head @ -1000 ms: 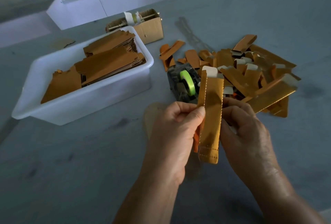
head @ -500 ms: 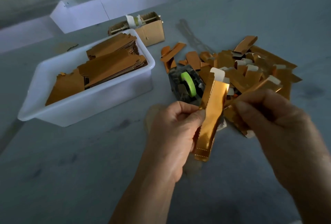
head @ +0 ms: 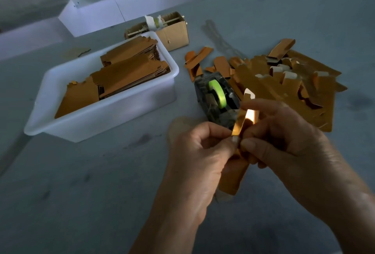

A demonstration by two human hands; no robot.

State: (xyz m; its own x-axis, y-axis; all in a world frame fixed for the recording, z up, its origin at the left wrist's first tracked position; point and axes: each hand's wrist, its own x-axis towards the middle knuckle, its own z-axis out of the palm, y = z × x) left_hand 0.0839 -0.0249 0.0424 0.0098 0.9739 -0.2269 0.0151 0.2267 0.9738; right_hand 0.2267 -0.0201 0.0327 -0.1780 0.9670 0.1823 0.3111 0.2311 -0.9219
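Gold shiny card strip, pinched tight by the left hand and right hand, looks half folded, with a heap of folded gold pieces at two o'clock seemingly done and flat gold sheets in the white plastic tub at ten o'clock likely left.

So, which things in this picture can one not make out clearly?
Head view only.
Gold carton: its middle is covered by the left hand and right hand; glare blurs its upper face.
Tape dispenser: its near end is hidden behind the carton and the hands.
White tub: lower layers of flat cartons are hidden under the top ones.
Cardboard box: partly behind the tub; contents too small to tell.
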